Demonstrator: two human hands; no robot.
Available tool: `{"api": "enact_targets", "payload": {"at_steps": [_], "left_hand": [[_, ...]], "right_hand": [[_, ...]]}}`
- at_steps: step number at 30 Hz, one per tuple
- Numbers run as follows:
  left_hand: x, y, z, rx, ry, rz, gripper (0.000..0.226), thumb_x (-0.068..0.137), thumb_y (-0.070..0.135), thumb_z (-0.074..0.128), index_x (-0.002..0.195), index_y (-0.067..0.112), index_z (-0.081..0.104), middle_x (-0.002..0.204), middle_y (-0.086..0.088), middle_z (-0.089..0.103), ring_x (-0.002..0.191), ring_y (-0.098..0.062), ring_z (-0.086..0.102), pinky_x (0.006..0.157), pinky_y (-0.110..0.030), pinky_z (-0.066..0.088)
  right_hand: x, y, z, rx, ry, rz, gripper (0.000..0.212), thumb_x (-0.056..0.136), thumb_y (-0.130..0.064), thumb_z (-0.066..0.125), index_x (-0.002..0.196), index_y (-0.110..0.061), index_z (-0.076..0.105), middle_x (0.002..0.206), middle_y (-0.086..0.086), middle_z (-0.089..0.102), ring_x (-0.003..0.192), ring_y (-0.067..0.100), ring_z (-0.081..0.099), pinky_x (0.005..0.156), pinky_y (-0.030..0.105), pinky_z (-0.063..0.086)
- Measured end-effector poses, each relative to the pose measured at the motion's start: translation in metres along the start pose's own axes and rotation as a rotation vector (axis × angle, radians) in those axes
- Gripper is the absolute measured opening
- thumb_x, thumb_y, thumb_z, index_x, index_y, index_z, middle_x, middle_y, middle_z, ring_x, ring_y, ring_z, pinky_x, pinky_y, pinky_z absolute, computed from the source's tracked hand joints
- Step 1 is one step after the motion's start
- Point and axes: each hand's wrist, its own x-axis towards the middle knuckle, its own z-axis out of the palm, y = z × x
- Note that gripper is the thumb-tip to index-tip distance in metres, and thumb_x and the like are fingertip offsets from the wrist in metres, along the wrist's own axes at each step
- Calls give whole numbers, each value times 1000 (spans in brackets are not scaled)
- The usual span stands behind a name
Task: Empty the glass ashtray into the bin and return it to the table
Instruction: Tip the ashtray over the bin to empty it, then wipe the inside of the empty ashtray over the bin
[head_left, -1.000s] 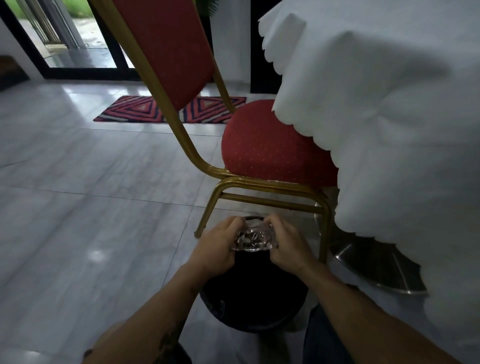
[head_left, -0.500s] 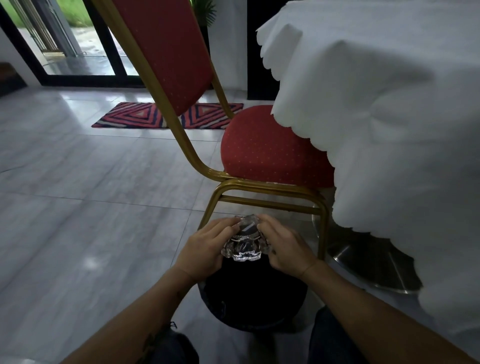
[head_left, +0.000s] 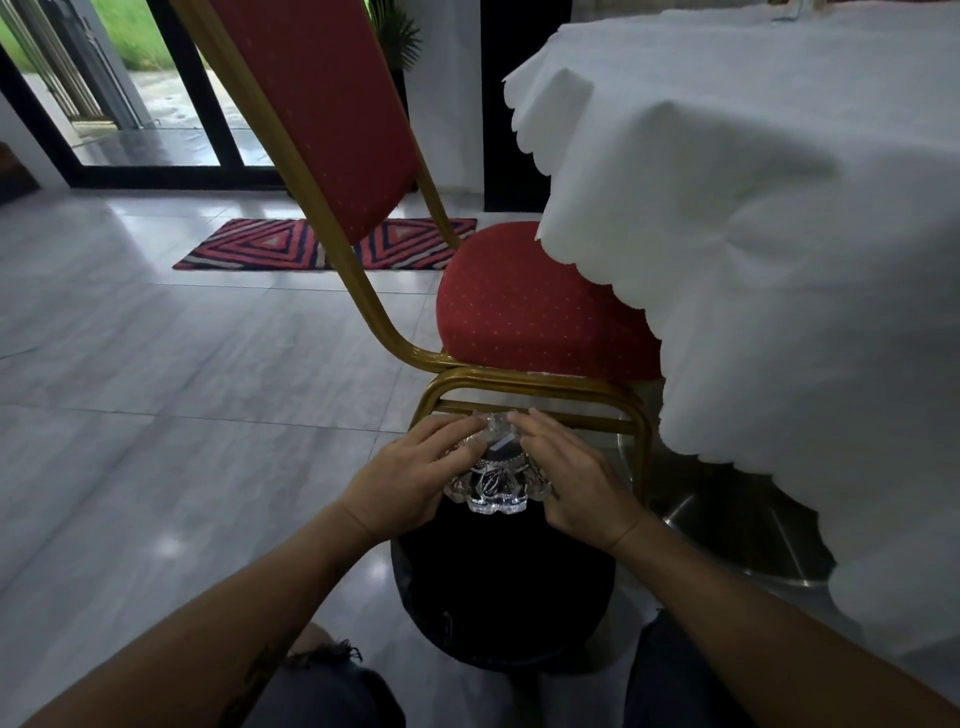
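Note:
The clear cut-glass ashtray (head_left: 496, 486) with a scalloped rim is tipped over the black bin (head_left: 498, 597) on the floor, its mouth turned away from me. My left hand (head_left: 405, 475) grips its left side and my right hand (head_left: 576, 480) grips its right side, fingers laid over the top. A small pale bit shows through the glass near the upper edge. The table (head_left: 769, 218) under a white scalloped cloth stands to the right, higher than my hands.
A red chair with a gold frame (head_left: 519, 382) stands right behind the bin, its lower rail just beyond my fingers. The table's shiny metal base (head_left: 727, 525) lies right of the bin. Grey floor tiles spread to the left, with a striped mat (head_left: 322, 244) near the glass door.
Both hands have turned the ashtray further over above the bin, so its scalloped rim now faces me more. The view has shifted slightly upward.

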Motion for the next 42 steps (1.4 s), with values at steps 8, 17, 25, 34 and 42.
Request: {"api": "enact_targets", "payload": {"at_steps": [8, 17, 25, 34, 42], "left_hand": [[12, -2, -8, 45, 70, 56, 43, 86, 2, 54, 129, 8, 54, 135, -20, 62, 121, -33, 53, 95, -42, 56], [13, 3, -12, 31, 130, 82, 61, 73, -7, 74, 127, 11, 52, 134, -19, 59, 120, -33, 52, 98, -43, 54], [12, 6, -16, 14, 113, 64, 53, 78, -3, 63, 128, 11, 51, 134, -20, 60, 122, -32, 51, 95, -44, 57], [17, 13, -22, -267, 65, -222, 53, 87, 9, 68, 137, 20, 53, 135, -1, 63, 121, -13, 56, 103, -15, 42], [29, 29, -23, -826, 228, -817, 48, 92, 3, 66, 126, 37, 57, 110, 12, 72, 96, 2, 71, 82, -18, 59]], "right_hand": [[6, -3, -13, -33, 64, -75, 41, 84, 3, 56, 124, -6, 56, 151, 13, 49, 145, 36, 37, 107, 52, 48], [8, -7, -24, -156, 51, -104, 38, 83, -25, 45, 116, -8, 55, 152, 17, 37, 118, 44, 61, 78, 50, 62], [5, -8, -23, -67, 19, -25, 42, 76, 3, 66, 116, -8, 56, 153, 16, 38, 114, 44, 62, 77, 50, 61], [12, -22, -29, 189, 130, 193, 46, 85, 10, 63, 112, -26, 56, 112, -10, 60, 93, -9, 57, 77, 5, 45], [20, -17, -19, 510, 167, 615, 50, 97, 4, 50, 137, -26, 55, 118, -3, 68, 77, 7, 67, 55, 12, 47]]}}
